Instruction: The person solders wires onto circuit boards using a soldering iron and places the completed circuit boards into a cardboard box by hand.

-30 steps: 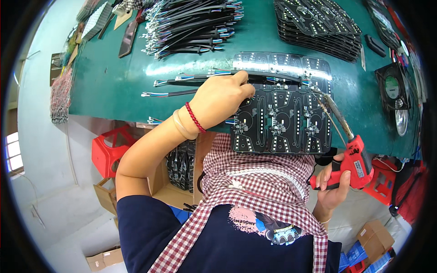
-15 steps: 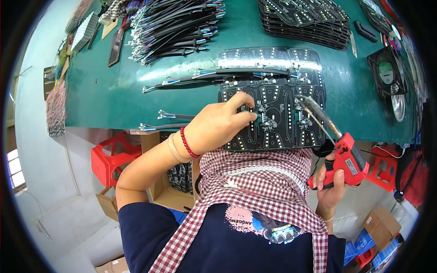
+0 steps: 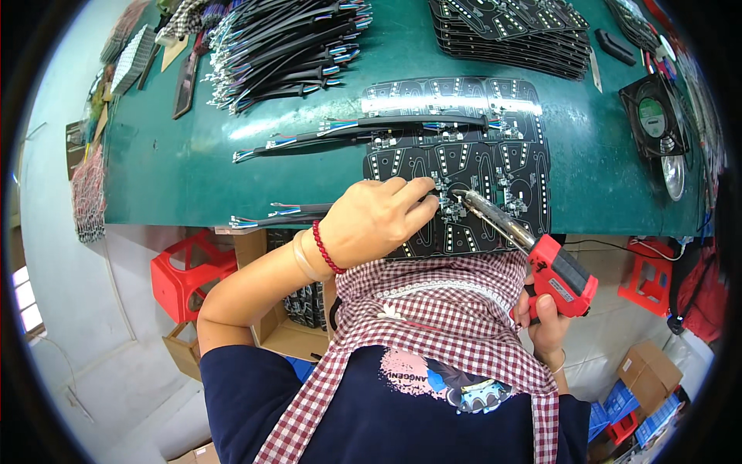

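Note:
My left hand [image 3: 382,219] is over the left side of the black circuit-board panel [image 3: 468,166], thumb and forefinger pinched near the small soldered parts at its middle. Black-sleeved cables [image 3: 267,221] with coloured wire ends run in from the left under this hand; it pinches one, though the held end is mostly hidden. In my right hand [image 3: 547,321] is a red soldering gun [image 3: 558,274], gripped by its handle. Its metal tip touches or nearly touches the board beside my left fingertips. Another sleeved cable [image 3: 371,124] lies across the panel's upper row.
A heap of sleeved cables [image 3: 290,50] lies at the far left of the green table [image 3: 185,170]. Stacked black boards [image 3: 510,42] stand at the far right. A small fan [image 3: 654,116] is by the right edge. Red stools [image 3: 189,274] and cartons are below.
The soldering gun has moved left and down, bringing its tip from the panel's right part to my left fingertips. My left fingers have closed into a tighter pinch and shifted slightly.

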Demonstrator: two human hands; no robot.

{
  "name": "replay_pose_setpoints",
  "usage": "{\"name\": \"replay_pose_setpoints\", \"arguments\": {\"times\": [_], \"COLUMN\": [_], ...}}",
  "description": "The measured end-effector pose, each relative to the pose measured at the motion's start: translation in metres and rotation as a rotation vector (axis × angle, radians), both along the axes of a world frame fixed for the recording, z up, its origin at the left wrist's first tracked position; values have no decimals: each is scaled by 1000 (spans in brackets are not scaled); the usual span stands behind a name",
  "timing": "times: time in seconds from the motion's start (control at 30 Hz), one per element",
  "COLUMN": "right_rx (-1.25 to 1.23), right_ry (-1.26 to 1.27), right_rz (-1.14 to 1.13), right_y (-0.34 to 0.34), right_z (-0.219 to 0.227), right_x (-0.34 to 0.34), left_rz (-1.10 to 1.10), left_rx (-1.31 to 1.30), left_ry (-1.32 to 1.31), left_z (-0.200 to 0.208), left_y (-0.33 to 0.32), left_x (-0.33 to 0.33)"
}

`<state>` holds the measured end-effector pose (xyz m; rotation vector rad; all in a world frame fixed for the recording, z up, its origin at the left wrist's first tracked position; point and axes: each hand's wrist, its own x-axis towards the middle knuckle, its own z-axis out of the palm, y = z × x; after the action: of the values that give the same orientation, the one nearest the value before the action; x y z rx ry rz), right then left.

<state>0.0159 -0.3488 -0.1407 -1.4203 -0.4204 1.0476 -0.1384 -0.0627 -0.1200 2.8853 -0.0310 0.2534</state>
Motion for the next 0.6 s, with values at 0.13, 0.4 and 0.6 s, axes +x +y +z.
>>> {"name": "replay_pose_setpoints", "arguments": {"times": [0.13, 0.4, 0.6], "right_rx": [-18, -6, -22], "right_ry": [9, 73, -66], "right_rz": [-11, 11, 57], "right_y": [1, -3, 0], "right_z": [1, 1, -2], "right_x": [-1, -3, -4], "left_rz": [7, 38, 26], "left_rx": [17, 10, -11], "left_ry": [-19, -84, -66], "left_z": [-3, -4, -3], "left_y": [-3, -3, -3], "left_x": [-1, -1, -1]}}
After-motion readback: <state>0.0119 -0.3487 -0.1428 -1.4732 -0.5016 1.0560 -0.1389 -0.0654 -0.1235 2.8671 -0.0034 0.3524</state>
